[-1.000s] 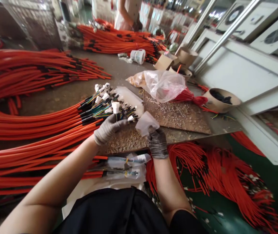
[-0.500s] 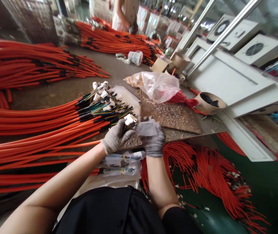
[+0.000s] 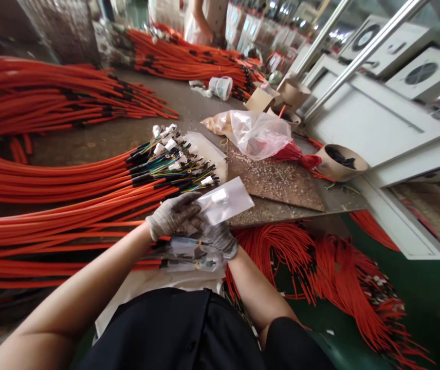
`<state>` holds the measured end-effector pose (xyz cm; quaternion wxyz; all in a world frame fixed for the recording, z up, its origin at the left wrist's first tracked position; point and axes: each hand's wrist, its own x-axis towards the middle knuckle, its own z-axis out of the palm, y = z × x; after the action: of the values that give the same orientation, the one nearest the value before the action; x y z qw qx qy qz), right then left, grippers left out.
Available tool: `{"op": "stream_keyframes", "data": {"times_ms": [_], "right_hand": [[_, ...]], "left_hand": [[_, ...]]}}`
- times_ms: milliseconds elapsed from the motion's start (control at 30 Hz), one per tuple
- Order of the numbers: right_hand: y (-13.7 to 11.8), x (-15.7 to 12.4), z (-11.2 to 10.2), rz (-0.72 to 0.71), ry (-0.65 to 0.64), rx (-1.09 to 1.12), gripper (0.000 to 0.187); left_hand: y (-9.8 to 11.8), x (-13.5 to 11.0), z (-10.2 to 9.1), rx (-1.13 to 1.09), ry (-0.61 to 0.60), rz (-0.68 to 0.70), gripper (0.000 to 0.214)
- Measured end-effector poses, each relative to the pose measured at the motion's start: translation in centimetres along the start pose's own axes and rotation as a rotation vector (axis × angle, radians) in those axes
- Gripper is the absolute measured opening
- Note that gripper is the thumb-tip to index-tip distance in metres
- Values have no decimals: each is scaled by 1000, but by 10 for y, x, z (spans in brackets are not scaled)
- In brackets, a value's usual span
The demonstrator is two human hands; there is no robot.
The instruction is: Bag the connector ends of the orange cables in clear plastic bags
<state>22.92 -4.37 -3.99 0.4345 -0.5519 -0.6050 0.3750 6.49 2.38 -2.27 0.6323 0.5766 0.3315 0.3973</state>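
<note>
My left hand (image 3: pixel 171 216) and my right hand (image 3: pixel 216 238), both in grey knit gloves, meet just in front of the table edge. Both seem to grip the left end of a small clear plastic bag (image 3: pixel 225 201), which sticks out to the right. A pale patch shows in the bag, but I cannot tell what it is. Just above my hands lies a wire harness end (image 3: pixel 171 164) with black, yellow, green and blue wires and white connectors. Its orange sleeved cables (image 3: pixel 69 187) run off to the left. Bagged harness ends (image 3: pixel 191 259) lie under my hands.
A plastic bag (image 3: pixel 256 134) and a scrap-strewn board (image 3: pixel 274 180) lie on the metal table (image 3: pixel 181 113). A paper bowl (image 3: pixel 341 162) holds black pieces. Orange cables (image 3: pixel 320 262) heap on the green floor. A person (image 3: pixel 204 20) stands at the far end beside more cables.
My hands have come closer together and moved down toward me. The clear bag now sticks out to the right of them instead of lying over my right glove.
</note>
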Motion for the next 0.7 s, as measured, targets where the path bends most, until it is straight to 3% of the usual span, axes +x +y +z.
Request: {"op": "stream_keyframes", "data": {"times_ms": [133,233,367,500,633,700], "right_hand": [[-16,3,-33,56,123,-17,19],[-27,10,-41,66,157,-16,19],[-35,14,-32,17,65,1,26],[-42,20,-29,-89,-81,-30,22],[-43,49,-37,-143,-86,-176,24],[-35,65,-47,-174,-133,-243,26]], "left_hand": [[-1,-1,10,62,7,89,31],[5,-6,7,129,22,142,31],[14,-5,3,216,26,81,43],[19,9,5,196,-119,5,41],[28,9,7,352,-57,51,42],[31,4,8,406,-130,2,42]]}}
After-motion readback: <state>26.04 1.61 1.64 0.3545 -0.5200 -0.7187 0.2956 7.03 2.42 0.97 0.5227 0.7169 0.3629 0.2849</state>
